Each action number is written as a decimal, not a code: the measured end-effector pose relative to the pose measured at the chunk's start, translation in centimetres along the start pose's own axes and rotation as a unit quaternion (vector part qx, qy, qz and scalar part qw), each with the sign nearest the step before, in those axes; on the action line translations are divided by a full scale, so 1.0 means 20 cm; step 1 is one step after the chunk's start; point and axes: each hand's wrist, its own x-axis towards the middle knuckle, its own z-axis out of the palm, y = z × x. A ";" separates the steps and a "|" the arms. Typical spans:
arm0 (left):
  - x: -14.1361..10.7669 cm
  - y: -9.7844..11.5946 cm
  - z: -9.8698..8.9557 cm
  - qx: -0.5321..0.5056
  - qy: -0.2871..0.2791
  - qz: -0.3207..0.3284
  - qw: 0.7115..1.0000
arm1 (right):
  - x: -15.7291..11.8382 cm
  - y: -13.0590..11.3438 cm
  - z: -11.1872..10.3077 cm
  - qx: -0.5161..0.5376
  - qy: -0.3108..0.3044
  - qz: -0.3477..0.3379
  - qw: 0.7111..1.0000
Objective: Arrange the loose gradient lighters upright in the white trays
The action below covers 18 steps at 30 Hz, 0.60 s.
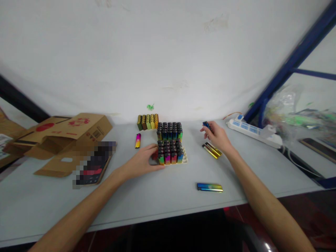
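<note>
My left hand (144, 160) rests on the table with its fingers and thumb against the left side of a white tray (185, 158), which holds upright coloured lighters (168, 158) with black tops. Some tray places show at its right edge. Pinched in my right hand (214, 134) is a blue lighter (206, 124), partly hidden by the fingers. Just below that hand lie gold lighters (212, 150). Behind the tray stands another block of black-topped lighters (170, 131). A blue and yellow lighter (209, 187) lies near the front edge.
Gold-topped lighters (148, 121) stand near the wall, with a pink and yellow lighter (138, 140) before them. Leftward are an open cardboard box (86, 127) and a partly blurred phone (96, 168). A white power strip (253, 133) and another phone (317, 148) are at right.
</note>
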 end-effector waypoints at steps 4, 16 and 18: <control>0.00 0.01 0.00 -0.003 0.002 -0.005 1.000 | -0.06 -0.11 0.04 0.067 -0.006 0.020 0.998; 0.00 -0.01 0.00 -0.010 0.003 0.004 1.000 | -0.21 -0.38 0.14 0.064 -0.020 0.006 0.998; 0.00 0.00 0.00 -0.006 0.002 0.002 1.000 | -0.21 -0.39 0.13 0.106 -0.048 0.019 0.993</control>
